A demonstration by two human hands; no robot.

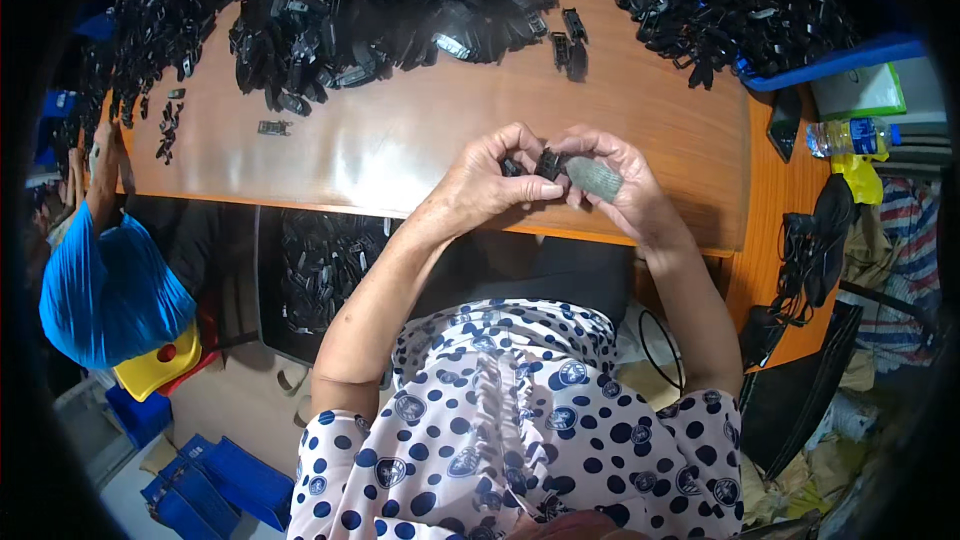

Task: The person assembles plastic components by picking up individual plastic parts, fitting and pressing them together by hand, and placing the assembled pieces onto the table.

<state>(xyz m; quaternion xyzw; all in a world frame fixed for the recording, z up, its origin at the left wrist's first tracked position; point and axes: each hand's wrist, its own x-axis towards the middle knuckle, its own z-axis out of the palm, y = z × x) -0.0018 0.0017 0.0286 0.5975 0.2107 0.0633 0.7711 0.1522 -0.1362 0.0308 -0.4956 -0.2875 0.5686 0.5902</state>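
Above the table's near edge, my left hand and my right hand meet with their fingers closed. Between them is a small black plastic part, gripped from both sides. Another bit of black shows among the left fingers; whether it belongs to the same part I cannot tell. A grey-green knitted finger cover sits on a digit of my right hand. Beyond my hands lies a big heap of similar black parts, and a few loose ones lie at its right side.
The brown wooden table holds another heap by a blue tray edge. A water bottle and black cable are at right. Below left stands a dark bin of parts. A co-worker's hand is far left.
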